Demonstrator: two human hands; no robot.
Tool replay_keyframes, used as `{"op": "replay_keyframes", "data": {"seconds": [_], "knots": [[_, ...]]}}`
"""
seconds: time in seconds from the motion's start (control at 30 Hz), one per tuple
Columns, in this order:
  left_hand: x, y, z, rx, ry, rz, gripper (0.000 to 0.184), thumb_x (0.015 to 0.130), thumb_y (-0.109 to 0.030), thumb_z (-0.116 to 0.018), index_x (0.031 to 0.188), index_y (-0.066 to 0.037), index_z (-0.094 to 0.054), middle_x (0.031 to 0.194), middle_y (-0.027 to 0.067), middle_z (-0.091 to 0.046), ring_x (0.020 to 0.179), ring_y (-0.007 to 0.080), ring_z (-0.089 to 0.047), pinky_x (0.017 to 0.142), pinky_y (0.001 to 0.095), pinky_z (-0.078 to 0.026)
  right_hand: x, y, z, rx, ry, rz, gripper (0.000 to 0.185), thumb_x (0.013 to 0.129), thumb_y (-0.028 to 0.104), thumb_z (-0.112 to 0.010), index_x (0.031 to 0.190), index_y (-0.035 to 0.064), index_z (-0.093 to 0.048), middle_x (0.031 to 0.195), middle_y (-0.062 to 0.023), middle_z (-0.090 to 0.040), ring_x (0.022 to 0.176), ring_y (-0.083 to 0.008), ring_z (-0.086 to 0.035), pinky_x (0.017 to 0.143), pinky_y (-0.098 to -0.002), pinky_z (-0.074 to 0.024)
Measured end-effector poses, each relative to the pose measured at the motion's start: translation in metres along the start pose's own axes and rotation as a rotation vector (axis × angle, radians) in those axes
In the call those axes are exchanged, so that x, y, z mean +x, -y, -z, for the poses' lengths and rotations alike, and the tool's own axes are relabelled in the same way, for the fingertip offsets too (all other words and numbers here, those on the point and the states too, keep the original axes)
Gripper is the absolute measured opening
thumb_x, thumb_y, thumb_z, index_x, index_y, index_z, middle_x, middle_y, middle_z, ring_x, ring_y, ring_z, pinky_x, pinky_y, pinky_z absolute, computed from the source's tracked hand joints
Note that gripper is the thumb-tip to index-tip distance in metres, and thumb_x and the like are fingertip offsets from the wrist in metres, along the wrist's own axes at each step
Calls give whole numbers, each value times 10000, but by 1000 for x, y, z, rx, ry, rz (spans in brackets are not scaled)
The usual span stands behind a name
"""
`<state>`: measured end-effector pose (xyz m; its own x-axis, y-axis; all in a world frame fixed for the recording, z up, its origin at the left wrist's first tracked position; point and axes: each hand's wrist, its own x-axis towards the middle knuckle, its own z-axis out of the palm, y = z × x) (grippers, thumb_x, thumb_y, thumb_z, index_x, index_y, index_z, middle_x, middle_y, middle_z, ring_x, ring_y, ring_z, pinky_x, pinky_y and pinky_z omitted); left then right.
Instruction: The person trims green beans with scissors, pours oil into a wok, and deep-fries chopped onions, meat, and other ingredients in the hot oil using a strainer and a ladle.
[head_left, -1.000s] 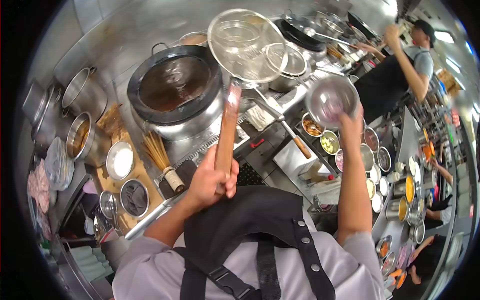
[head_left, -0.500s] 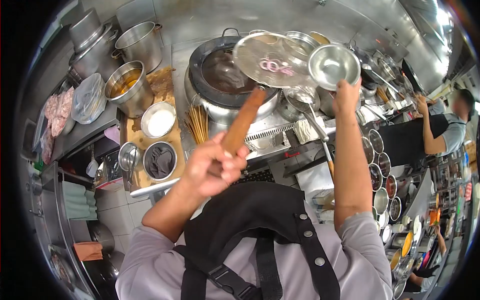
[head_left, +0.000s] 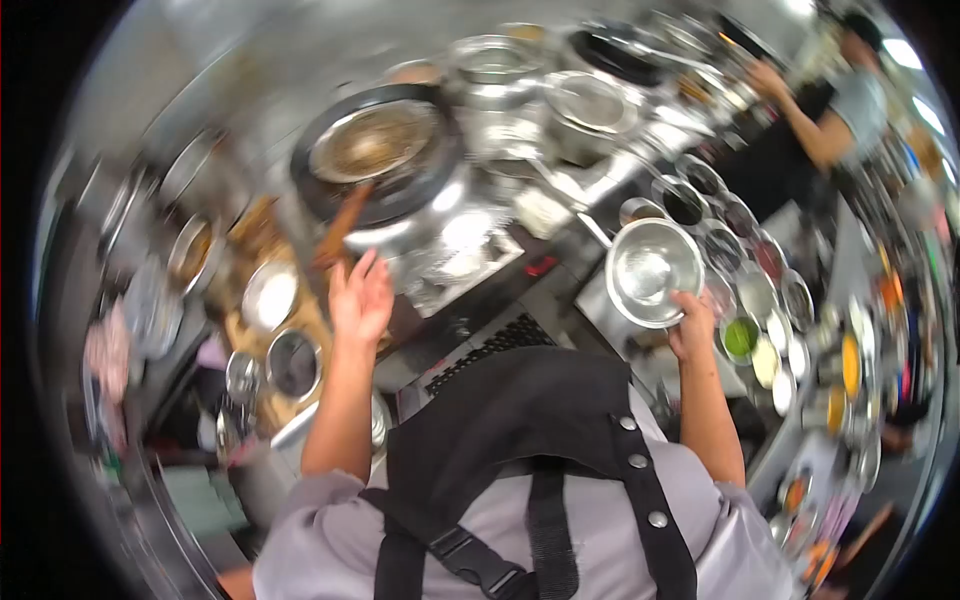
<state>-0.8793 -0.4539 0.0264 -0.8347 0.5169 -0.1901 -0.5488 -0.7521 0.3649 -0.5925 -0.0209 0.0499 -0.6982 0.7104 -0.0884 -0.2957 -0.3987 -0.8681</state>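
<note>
My right hand (head_left: 694,326) grips the rim of a shiny metal bowl (head_left: 652,270) at the right; its inside faces the camera and I see no food in it. My left hand (head_left: 362,300) is open, fingers stretched out and slightly blurred. Just beyond its fingertips is the wooden handle (head_left: 345,228) of a large round strainer (head_left: 378,140). That strainer lies over the mouth of a dark-rimmed pot (head_left: 312,185) on the stove. Whether the onion rings are still on its mesh cannot be made out through the blur.
At the left, a wooden board (head_left: 250,325) bears a bowl of white stuff (head_left: 270,296) and a dark-filled bowl (head_left: 294,363). Several small containers, one with green contents (head_left: 741,338), stand right of the metal bowl. A co-worker (head_left: 845,125) stands at the upper right.
The strainer went down onto the pot and my left hand let go of its handle. My right hand brought the metal bowl away from the stove, towards the small containers. The view turned.
</note>
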Motion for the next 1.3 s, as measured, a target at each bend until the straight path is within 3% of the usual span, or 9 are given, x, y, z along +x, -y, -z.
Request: {"op": "replay_keyframes", "data": {"seconds": [0.1, 0.27, 0.43, 0.6, 0.83, 1.03, 1.17, 1.2, 1.3], "knots": [[-3, 108, 43, 117, -230, 166, 358, 1000, -421, -561, 1102, -85, -627, 921, 87, -680, 777, 226, -678, 677, 310, -574, -56, 6, 109, 57, -245, -48, 487, 835, 27, -606, 1317, 23, -536, 1123, -140, -660, 980, -256, -668, 863, -407, -565], [-28, 299, 153, 1288, -3, 554, 230, 954, -288, -622, 982, -62, -657, 875, 82, -640, 889, 219, -630, 803, 349, -519, -179, 44, 209, 237, -533, 72, 451, 873, 42, -572, 1321, 5, -531, 1141, -130, -647, 993, -233, -660, 885, -363, -550], [-43, 394, 162, 1765, 368, 674, 244, 943, -297, -628, 998, -62, -660, 900, 93, -652, 903, 243, -636, 808, 364, -519, -282, 78, 287, 268, -878, 290, 463, 897, 29, -515, 1358, -4, -484, 1145, -153, -643, 1038, -241, -648, 939, -362, -531], [-54, 454, 143, 1910, 571, 664, 260, 933, -307, -634, 1014, -62, -663, 926, 104, -664, 917, 266, -642, 813, 379, -519, -313, 86, 394, 193, -1049, 190, 428, 882, 30, -474, 1301, 70, -395, 963, -166, -606, 621, -243, -650, 345, -320, -463], [-85, 466, 154, 2083, 618, 719, 285, 919, -320, -642, 1037, -62, -667, 962, 120, -680, 936, 299, -651, 821, 399, -519, -287, 130, 454, 274, -1348, 202, 442, 912, 11, -473, 1330, 130, -392, 1167, -166, -578, 813, -308, -679, 600, -449, -609], [-109, 432, 181, 2205, 603, 779, 309, 907, -331, -648, 1056, -61, -671, 993, 134, -694, 953, 327, -658, 827, 416, -519, -293, 114, 444, 351, -979, 188, 552, 958, 278, -631, 1340, 63, -296, 1039, -145, -527, 783, -273, -639, 579, -425, -596], [-123, 407, 202, 2254, 600, 764, 326, 898, -339, -653, 1069, -61, -673, 1013, 143, -703, 964, 346, -663, 831, 428, -519, -296, 31, 392, -320, -532, -86, 475, 933, 265, -666, 1296, 52, -447, 824, -64, -585, 741, -131, -604, 511, -301, -511], [-126, 397, 206, 2264, 598, 741, 331, 896, -341, -654, 1072, -61, -674, 1018, 145, -705, 967, 351, -665, 832, 431, -519, -295, 7, 378, -365, -397, -230, 393, 922, 239, -682, 1215, 24, -531, 776, -62, -615, 767, -149, -625, 588, -327, -530], [-141, 381, 215, 2287, 647, 633, 344, 890, -346, -658, 1082, -61, -675, 1034, 152, -712, 976, 365, -668, 835, 440, -518, -289, -40, 383, -669, 321, 273, 359, 983, 266, -570, 1259, 38, -600, 1045, -136, -704, 934, -228, -652, 875, -331, -497]]}}
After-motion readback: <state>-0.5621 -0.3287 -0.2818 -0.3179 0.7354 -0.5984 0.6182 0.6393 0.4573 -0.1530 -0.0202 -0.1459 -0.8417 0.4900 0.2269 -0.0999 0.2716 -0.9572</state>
